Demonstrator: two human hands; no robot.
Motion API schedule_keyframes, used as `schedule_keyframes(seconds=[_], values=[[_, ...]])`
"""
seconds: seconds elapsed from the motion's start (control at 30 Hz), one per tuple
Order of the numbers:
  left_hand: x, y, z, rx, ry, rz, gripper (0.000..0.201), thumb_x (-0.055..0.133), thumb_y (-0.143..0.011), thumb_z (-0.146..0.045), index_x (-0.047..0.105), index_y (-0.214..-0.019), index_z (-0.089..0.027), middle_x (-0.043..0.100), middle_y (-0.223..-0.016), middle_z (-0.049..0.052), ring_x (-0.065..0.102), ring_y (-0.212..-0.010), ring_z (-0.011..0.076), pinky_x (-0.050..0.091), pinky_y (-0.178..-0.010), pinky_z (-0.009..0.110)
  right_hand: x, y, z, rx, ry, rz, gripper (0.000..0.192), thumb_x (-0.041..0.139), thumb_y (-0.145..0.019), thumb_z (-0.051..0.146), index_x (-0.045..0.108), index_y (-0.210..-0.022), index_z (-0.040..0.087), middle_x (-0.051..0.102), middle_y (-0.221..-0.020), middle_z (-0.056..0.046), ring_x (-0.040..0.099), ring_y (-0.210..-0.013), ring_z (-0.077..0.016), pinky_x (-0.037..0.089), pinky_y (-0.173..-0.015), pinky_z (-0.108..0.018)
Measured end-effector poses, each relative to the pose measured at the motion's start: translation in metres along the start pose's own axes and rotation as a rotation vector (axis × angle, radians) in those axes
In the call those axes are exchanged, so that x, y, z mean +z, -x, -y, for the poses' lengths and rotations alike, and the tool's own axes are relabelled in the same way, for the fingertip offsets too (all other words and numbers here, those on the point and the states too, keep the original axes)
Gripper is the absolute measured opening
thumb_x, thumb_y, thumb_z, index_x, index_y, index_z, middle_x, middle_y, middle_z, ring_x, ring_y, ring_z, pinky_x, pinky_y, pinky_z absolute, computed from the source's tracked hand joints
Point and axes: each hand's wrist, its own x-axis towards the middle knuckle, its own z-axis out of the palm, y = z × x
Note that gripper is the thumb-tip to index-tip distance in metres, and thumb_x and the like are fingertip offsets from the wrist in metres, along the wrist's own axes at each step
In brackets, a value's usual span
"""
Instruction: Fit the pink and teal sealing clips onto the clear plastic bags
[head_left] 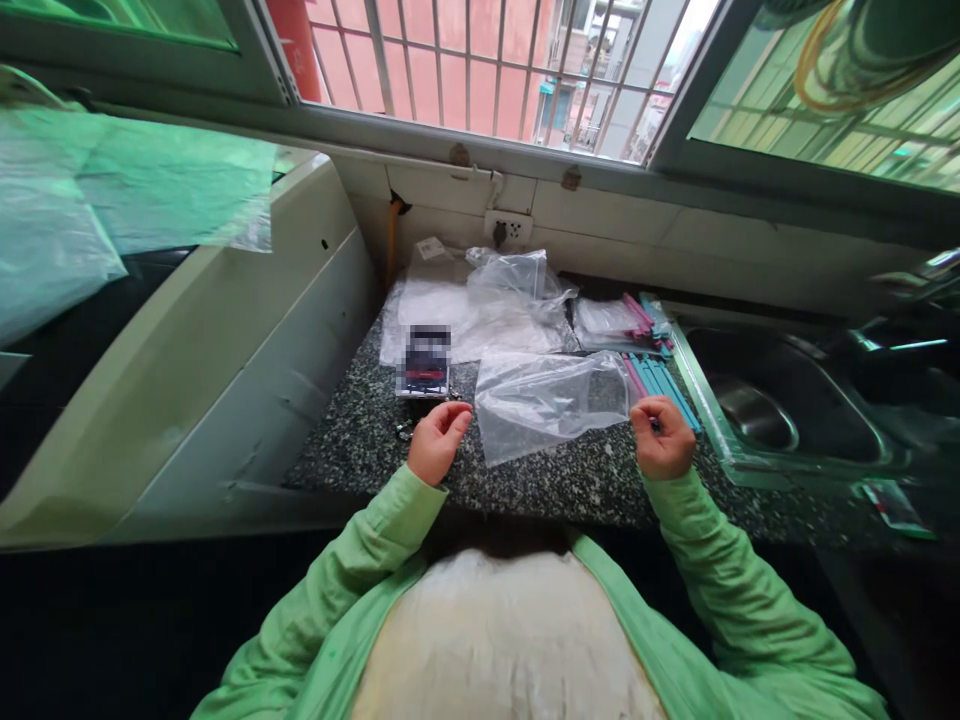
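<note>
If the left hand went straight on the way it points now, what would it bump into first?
Probably the nearest clear plastic bag: the left hand points forward and rightward at its left edge, though depth here is unclear.

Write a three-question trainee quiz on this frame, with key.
1. Which hand is nearer the blue-green strips?
2. True or false: the sink lies to the right of those strips.
3. Fill in: between the left hand and the right hand, there is a ___ plastic bag.

Key:
1. The right hand.
2. True.
3. Clear (see-through).
</note>
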Motion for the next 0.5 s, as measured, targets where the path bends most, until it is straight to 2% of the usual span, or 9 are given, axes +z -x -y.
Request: schedule_keyframes(seconds=[0.13, 0.23, 0.33, 0.5], values=[[-0.003, 0.019, 0.002, 0.559, -0.426, -0.027, 0.024, 0.059, -0.071, -0.033, 0.058, -0.086, -0.014, 0.051, -0.061, 0.000, 0.045, -0.053, 0.0082, 0.040, -0.052, 0.021, 0.001, -0.002, 0.003, 0.067, -0.048, -0.013, 0.010, 0.050, -0.077, 0.018, 0.049, -0.067, 0.018, 0.049, -0.067, 0.000, 0.048, -0.066, -0.0123, 0.040, -0.062, -0.026], [-0.002, 0.023, 0.004, 0.859, -0.687, -0.108, 0.024, 0.060, -0.072, -0.031, 0.057, -0.090, -0.016, 0.057, -0.069, 0.003, 0.051, -0.061, 0.0107, 0.042, -0.057, 0.022, 0.001, -0.003, 0.006, 0.090, -0.084, -0.003, 0.009, 0.050, -0.077, 0.019, 0.049, -0.068, 0.018, 0.048, -0.067, 0.001, 0.047, -0.065, -0.0118, 0.039, -0.061, -0.026], [0.003, 0.016, 0.002, 0.967, -0.913, -0.173, 0.018, 0.055, -0.076, -0.027, 0.056, -0.090, -0.016, 0.058, -0.069, 0.003, 0.052, -0.064, 0.0125, 0.041, -0.059, 0.023, 0.000, -0.004, 0.008, 0.100, -0.118, 0.002, 0.009, 0.050, -0.077, 0.019, 0.050, -0.069, 0.018, 0.047, -0.067, 0.001, 0.047, -0.065, -0.0118, 0.039, -0.062, -0.026], [0.013, 0.002, -0.004, 0.954, -1.111, -0.136, 0.019, 0.051, -0.079, -0.029, 0.056, -0.092, -0.016, 0.057, -0.068, 0.003, 0.051, -0.065, 0.0147, 0.037, -0.058, 0.026, -0.004, -0.004, 0.014, 0.093, -0.177, 0.003, 0.008, 0.051, -0.077, 0.020, 0.050, -0.069, 0.018, 0.047, -0.068, 0.001, 0.047, -0.067, -0.0126, 0.040, -0.064, -0.028]])
